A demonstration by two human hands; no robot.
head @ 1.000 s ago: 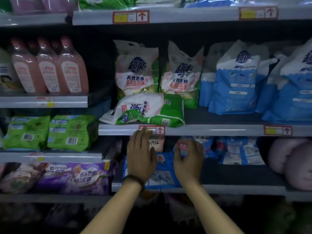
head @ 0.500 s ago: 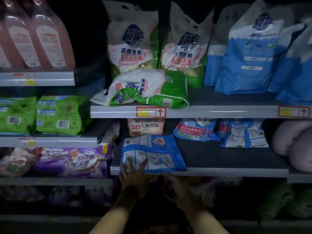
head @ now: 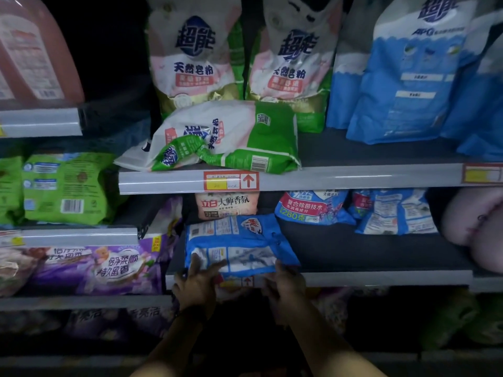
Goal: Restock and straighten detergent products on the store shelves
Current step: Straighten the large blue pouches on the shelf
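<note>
Straightening a flat blue plastic detergent pouch point(head: 239, 246) at the grey lower shelf point(head: 381, 277) edge.

I laid my left hand point(head: 194, 285) fingers flat on its front-left corner; my right hand point(head: 283, 287) pinched the front-right edge, seemingly to square it.

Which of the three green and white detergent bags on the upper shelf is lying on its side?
The front green and white bag, lying flat along the shelf edge. The other two bags stand upright behind it.
</note>
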